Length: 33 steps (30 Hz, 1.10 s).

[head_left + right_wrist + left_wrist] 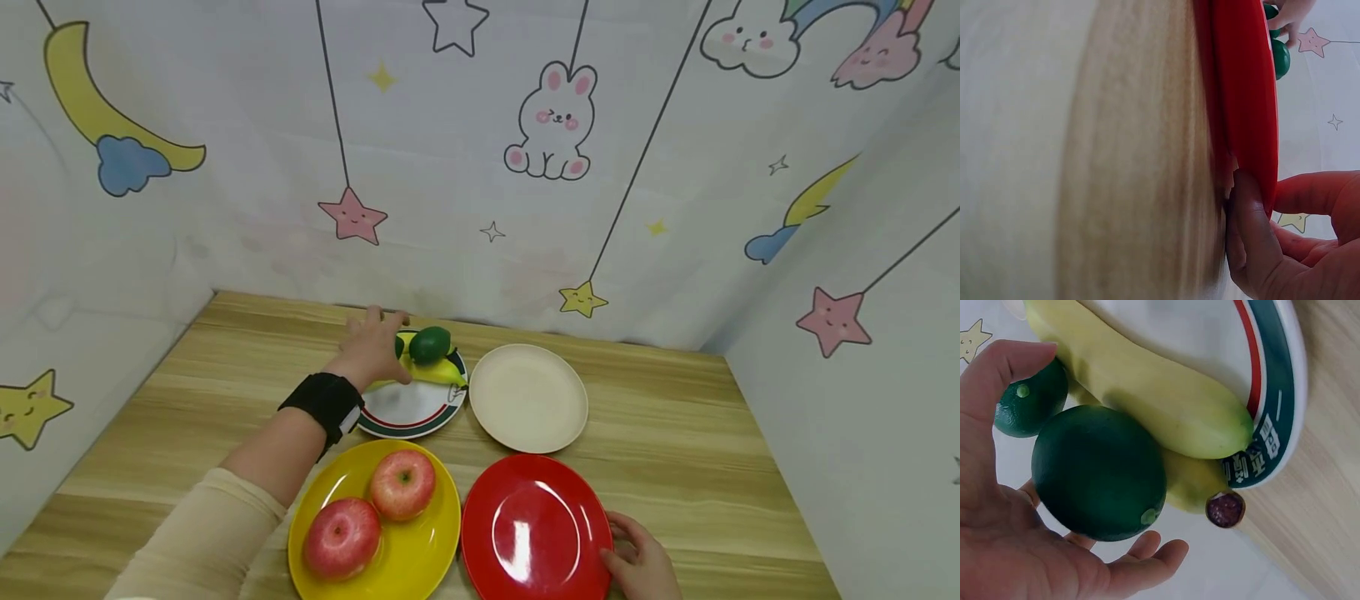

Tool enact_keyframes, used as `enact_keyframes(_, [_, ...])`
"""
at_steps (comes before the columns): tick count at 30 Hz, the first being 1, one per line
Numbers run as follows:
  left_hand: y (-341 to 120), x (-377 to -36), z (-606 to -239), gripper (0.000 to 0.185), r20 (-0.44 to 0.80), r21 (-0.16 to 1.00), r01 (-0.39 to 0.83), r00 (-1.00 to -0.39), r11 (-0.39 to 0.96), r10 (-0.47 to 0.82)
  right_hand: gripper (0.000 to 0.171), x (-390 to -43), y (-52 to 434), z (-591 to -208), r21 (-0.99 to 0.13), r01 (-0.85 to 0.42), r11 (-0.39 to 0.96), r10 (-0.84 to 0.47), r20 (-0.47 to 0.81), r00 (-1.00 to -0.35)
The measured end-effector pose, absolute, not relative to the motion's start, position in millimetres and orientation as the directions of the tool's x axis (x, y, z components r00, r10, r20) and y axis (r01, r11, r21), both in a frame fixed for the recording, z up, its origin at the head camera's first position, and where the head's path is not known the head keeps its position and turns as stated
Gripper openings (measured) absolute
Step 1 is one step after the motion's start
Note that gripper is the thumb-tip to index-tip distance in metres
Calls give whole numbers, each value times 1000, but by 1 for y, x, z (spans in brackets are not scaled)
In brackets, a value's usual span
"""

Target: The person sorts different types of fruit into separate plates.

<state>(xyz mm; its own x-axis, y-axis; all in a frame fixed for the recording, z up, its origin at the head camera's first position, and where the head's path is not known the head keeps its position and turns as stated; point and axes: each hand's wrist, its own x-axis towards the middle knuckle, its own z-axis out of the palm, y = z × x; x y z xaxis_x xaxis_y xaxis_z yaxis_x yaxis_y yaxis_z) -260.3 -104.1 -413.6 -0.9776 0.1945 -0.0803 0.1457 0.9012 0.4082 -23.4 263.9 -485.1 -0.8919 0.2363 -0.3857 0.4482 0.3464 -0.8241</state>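
Note:
At the back left, my left hand [372, 348] reaches over a white plate with a green and red rim [405, 410]. Yellow bananas [438, 372] lie on that plate, topped by two dark green, lime-like fruits. The left wrist view has the larger green fruit [1097, 472] in front of the palm, fingers spread about it, and the thumb beside the smaller green fruit [1035, 406]. At the front right, my right hand [643, 560] pinches the rim of a red plate [536, 533], thumb on the upper side and fingers underneath.
A yellow plate [431, 554] at the front left bears two apples [402, 483]. Behind the red plate sits a beige plate [528, 396]. White printed cloth walls [450, 275] border the wooden table [675, 425] at the back and sides.

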Motion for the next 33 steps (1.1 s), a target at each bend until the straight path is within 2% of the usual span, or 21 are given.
enact_keyframes(6, [-102, -264, -421, 86, -100, 412, 130, -977, 902, 187, 50, -23, 264, -485, -828, 445, 341, 236, -383, -893])
enact_keyframes(19, [-101, -270, -433, 80, -63, 359, 141, -983, 923, 174, 50, -23, 264, -487, -833, 442, 332, 237, -380, -894])
enact_keyframes(33, [-103, -271, -431, 68, -67, 382, 108, -987, 918, 144, 50, -21, 263, -483, -848, 427, 314, 236, -366, -900])
